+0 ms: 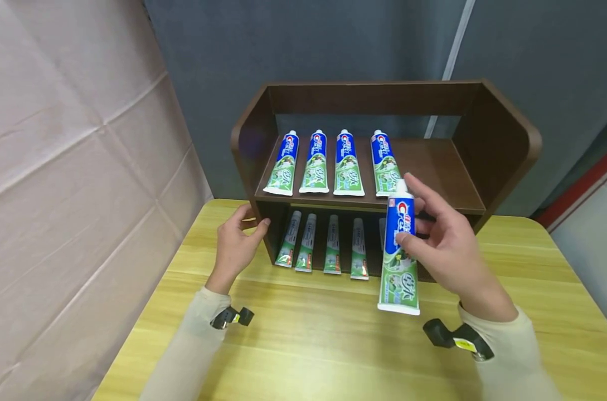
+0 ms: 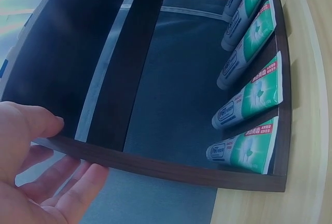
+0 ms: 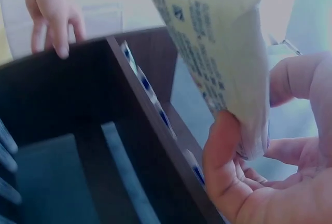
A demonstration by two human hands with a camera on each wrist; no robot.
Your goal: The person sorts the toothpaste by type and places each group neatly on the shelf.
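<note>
My right hand (image 1: 446,245) pinches a blue and green toothpaste tube (image 1: 399,256) between thumb and fingers, cap end up, in front of a dark brown two-tier shelf (image 1: 368,203). In the right wrist view the tube's pale printed back (image 3: 223,42) faces the camera. My left hand (image 1: 238,239) grips the shelf's left side panel; in the left wrist view its thumb lies inside the edge and its fingers outside. On the upper tier lie several matching toothpaste tubes (image 1: 346,164), caps toward the back. Several grey and green toothpaste tubes (image 1: 333,245) line the lower tier, one partly hidden.
The shelf stands on a yellow wood-grain table (image 1: 303,345). Behind it hangs a dark grey curtain (image 1: 303,44), and a pale cloth wall (image 1: 72,167) is on the left. A red strip (image 1: 586,186) runs along the right side.
</note>
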